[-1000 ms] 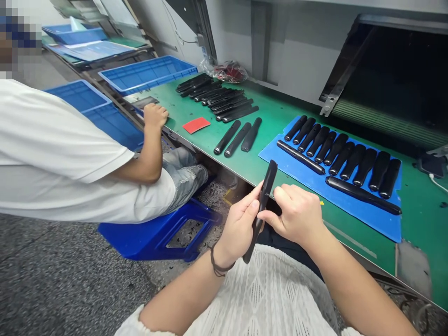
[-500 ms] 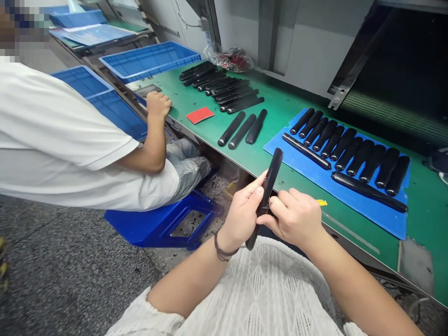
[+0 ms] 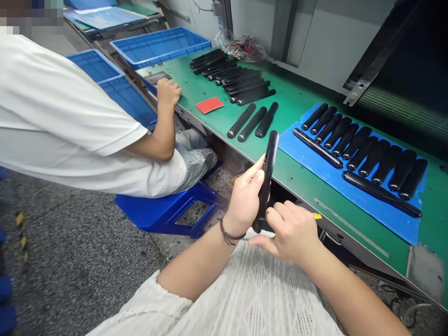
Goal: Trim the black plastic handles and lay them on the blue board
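Note:
My left hand (image 3: pixel 245 198) is closed around a long, glossy black plastic handle (image 3: pixel 270 154), tilted with its upper end towards the bench. The thumb lies along its face. Just below and to the right, my right hand (image 3: pixel 292 231) has curled fingers and a thumb stretched out near the handle's lower end. A yellow-ended tool (image 3: pixel 317 216) pokes out behind those fingers; most of it is hidden in the grip, so its kind cannot be made out. Three similar black handles (image 3: pixel 252 124) lie on the green bench beyond.
On the right, several black handles (image 3: pixel 366 156) lie in a row on a blue sheet (image 3: pixel 395 224). A pile of black pieces (image 3: pixel 234 79) and a red card (image 3: pixel 210 105) are farther back. A co-worker's arm (image 3: pixel 164 130) rests at the bench's left edge, near blue crates (image 3: pixel 164 46).
My right hand has slid down along the black handle towards its lower end, and the yellow end moved with it. My left hand keeps its hold. The whole view has shifted slightly.

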The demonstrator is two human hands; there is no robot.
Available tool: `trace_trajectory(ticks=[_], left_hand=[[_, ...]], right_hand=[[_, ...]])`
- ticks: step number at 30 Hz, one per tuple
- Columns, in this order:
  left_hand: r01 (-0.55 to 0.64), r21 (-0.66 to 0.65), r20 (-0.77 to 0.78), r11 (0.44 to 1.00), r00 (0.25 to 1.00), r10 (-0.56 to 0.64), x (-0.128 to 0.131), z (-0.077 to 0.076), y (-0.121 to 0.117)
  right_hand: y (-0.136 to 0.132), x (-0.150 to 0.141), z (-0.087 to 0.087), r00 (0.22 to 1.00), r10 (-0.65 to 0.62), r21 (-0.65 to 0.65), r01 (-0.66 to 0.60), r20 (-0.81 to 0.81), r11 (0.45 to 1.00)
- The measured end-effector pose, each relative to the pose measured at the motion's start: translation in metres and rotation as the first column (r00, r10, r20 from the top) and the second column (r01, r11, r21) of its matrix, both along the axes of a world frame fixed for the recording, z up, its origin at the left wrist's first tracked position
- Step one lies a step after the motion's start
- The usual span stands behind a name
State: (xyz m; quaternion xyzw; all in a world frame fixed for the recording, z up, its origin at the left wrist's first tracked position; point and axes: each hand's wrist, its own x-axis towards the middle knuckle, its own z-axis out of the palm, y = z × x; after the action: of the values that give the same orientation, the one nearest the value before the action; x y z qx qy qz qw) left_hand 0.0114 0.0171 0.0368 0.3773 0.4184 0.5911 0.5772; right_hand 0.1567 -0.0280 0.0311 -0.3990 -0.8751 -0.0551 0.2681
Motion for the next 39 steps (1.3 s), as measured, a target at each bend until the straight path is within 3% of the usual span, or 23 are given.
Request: trace_trajectory(ticks=[4, 8, 14, 19, 23, 25, 27, 29, 32, 34, 35, 36, 37, 38, 39], left_hand=[[0.004, -0.09, 0.121, 0.996, 0.993, 0.007, -0.001, 0.005, 0.002], [-0.032, -0.156, 0.209, 0.987, 0.976, 0.065, -0.001, 0.014, 0.001], [-0.213, -0.211, 0.225, 0.954, 0.939, 0.259, -0.009, 0.009, 0.005], [-0.339, -0.232, 0.232, 0.912, 0.891, 0.39, -0.029, 0.002, 0.011], [-0.379, -0.269, 0.239, 0.885, 0.864, 0.443, -0.042, -0.006, 0.015], [-0.392, -0.277, 0.231, 0.877, 0.859, 0.457, -0.043, -0.009, 0.015], [-0.388, -0.28, 0.242, 0.878, 0.856, 0.456, -0.041, -0.013, 0.014], [-0.353, -0.284, 0.291, 0.891, 0.854, 0.431, -0.036, -0.017, 0.012], [-0.242, -0.283, 0.347, 0.928, 0.876, 0.335, -0.029, -0.024, 0.008], [-0.194, -0.273, 0.243, 0.942, 0.934, 0.263, -0.029, -0.03, 0.005], [-0.229, -0.239, 0.112, 0.944, 0.959, 0.261, -0.031, -0.033, 0.002], [-0.304, -0.152, -0.064, 0.94, 0.952, 0.298, -0.035, -0.035, -0.001], [-0.385, 0.002, -0.251, 0.923, 0.893, 0.373, -0.039, -0.036, -0.004], [-0.417, 0.209, -0.4, 0.885, 0.789, 0.466, -0.044, -0.036, -0.009], [-0.36, 0.417, -0.493, 0.834, 0.682, 0.541, -0.049, -0.035, -0.013]], right_hand=[[-0.004, -0.005, -0.001, 0.999, 0.001, 0.005, -0.001, 0.046, 1.0], [-0.001, -0.007, -0.004, 0.999, -0.005, 0.118, -0.001, 0.044, 0.993], [-0.003, -0.016, -0.018, 0.999, -0.019, 0.226, 0.01, 0.039, 0.974], [-0.005, -0.015, -0.038, 0.997, -0.063, -0.043, 0.061, -0.035, 0.997], [0.005, -0.008, -0.057, 0.931, -0.144, -0.285, 0.247, 0.337, 0.926], [0.009, -0.007, -0.058, 0.904, -0.158, -0.395, 0.325, 0.398, 0.859], [0.007, -0.011, -0.053, 0.97, -0.16, -0.509, 0.232, 0.182, 0.829], [0.002, -0.02, -0.045, 0.976, -0.115, -0.55, -0.006, -0.185, 0.835], [-0.006, -0.036, -0.034, 0.844, -0.005, -0.402, -0.251, -0.537, 0.881], [-0.009, -0.041, -0.031, 0.802, 0.039, -0.28, -0.253, -0.596, 0.926], [-0.01, -0.04, -0.031, 0.797, 0.046, -0.234, -0.232, -0.602, 0.944], [-0.011, -0.038, -0.03, 0.794, 0.044, -0.206, -0.211, -0.607, 0.956], [-0.012, -0.035, -0.028, 0.788, 0.034, -0.197, -0.195, -0.615, 0.961], [-0.012, -0.031, -0.026, 0.776, 0.025, -0.196, -0.191, -0.63, 0.962], [-0.013, -0.027, -0.024, 0.761, 0.027, -0.2, -0.204, -0.648, 0.958]])
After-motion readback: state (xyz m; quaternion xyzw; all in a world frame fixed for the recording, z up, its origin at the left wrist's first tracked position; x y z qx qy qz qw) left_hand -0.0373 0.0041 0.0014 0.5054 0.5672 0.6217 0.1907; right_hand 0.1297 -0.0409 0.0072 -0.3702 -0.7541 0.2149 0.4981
